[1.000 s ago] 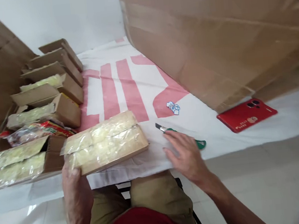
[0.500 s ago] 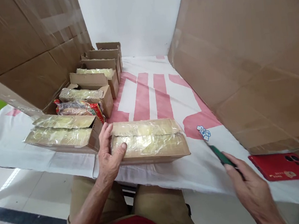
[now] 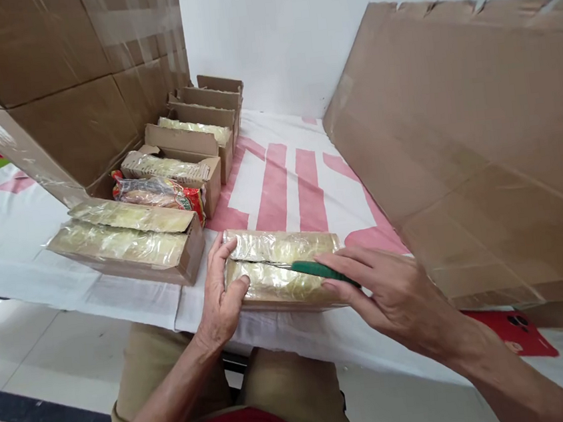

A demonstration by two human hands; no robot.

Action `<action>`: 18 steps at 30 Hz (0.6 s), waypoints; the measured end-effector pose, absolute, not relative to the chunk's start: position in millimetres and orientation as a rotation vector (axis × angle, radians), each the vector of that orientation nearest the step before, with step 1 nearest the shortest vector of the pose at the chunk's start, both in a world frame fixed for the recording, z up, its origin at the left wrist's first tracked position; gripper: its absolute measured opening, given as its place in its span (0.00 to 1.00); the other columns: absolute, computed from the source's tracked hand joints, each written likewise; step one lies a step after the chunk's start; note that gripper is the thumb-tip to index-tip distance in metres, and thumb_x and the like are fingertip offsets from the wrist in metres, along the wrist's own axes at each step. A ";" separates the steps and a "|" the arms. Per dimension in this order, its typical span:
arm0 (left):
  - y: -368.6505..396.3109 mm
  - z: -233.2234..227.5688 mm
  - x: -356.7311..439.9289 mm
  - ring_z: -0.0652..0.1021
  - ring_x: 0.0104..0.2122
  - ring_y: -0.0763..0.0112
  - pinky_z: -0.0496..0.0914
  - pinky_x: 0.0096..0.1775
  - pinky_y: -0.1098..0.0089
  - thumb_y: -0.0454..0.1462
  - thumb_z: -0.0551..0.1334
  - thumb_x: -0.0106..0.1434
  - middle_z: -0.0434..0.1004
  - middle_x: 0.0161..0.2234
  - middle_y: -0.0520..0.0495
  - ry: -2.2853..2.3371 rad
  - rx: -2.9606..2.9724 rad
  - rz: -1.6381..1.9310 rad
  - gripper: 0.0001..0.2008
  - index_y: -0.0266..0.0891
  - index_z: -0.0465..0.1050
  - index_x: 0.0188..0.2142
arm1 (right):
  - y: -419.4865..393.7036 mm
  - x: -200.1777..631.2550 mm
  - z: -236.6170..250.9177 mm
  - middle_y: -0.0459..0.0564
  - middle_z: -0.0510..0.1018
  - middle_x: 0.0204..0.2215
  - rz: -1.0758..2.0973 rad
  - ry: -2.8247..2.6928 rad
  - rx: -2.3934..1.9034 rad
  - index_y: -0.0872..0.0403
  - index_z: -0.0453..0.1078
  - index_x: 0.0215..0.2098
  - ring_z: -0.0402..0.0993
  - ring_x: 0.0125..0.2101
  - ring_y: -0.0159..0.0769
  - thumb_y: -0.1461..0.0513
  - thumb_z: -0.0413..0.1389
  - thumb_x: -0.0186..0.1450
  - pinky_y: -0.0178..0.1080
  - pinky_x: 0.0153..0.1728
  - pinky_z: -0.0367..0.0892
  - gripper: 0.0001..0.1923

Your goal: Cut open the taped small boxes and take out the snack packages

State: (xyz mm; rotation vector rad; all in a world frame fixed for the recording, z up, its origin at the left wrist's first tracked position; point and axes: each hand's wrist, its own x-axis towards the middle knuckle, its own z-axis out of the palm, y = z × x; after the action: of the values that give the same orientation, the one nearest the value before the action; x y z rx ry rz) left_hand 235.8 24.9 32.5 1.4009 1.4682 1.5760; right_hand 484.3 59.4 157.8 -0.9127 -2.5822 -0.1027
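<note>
A flat cardboard box sealed with clear tape (image 3: pixel 278 272) lies near the table's front edge, straight ahead of me. My left hand (image 3: pixel 223 298) presses on its left end, thumb on top. My right hand (image 3: pixel 396 296) holds a green-handled utility knife (image 3: pixel 315 270) with its tip laid along the taped seam in the middle of the box top.
Several opened boxes (image 3: pixel 129 244) stand in a row at the left, with a red snack packet (image 3: pixel 159 193) among them. Big cartons (image 3: pixel 470 144) wall both sides. A red phone (image 3: pixel 518 334) lies at the right on the white-and-pink cloth (image 3: pixel 283 177).
My right hand picked the green knife off the cloth and brought it left onto the box's seam. My left hand shifted to hold the box's left end.
</note>
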 end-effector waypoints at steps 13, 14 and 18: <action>26.1 28.7 235.1 0.59 0.74 0.47 0.55 0.72 0.45 0.37 0.61 0.60 0.58 0.74 0.38 1.428 1.387 1.593 0.31 0.40 0.69 0.64 | 75.9 446.2 181.1 0.51 0.82 0.34 -0.411 -2.989 -1.049 0.54 0.76 0.43 0.74 0.29 0.35 0.58 0.53 0.77 0.38 0.27 0.54 0.12; 25.9 28.8 234.9 0.59 0.74 0.47 0.55 0.72 0.45 0.37 0.61 0.60 0.59 0.74 0.38 1.432 1.387 1.593 0.31 0.40 0.69 0.64 | 75.8 445.5 184.0 0.51 0.82 0.33 -0.439 -3.013 -1.075 0.54 0.76 0.42 0.74 0.28 0.35 0.57 0.54 0.77 0.38 0.26 0.51 0.12; 25.0 30.0 234.3 0.60 0.73 0.47 0.55 0.72 0.46 0.37 0.61 0.60 0.59 0.74 0.38 1.447 1.388 1.580 0.31 0.40 0.69 0.64 | 75.6 447.8 195.3 0.51 0.81 0.32 -0.448 -3.123 -1.170 0.55 0.76 0.41 0.72 0.25 0.34 0.58 0.55 0.76 0.39 0.26 0.48 0.11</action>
State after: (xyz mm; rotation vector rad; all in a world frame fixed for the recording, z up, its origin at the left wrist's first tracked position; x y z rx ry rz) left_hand 234.3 25.0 30.0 1.3883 1.4469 1.5804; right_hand 447.8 75.6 195.3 -1.1701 -3.1226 -0.4484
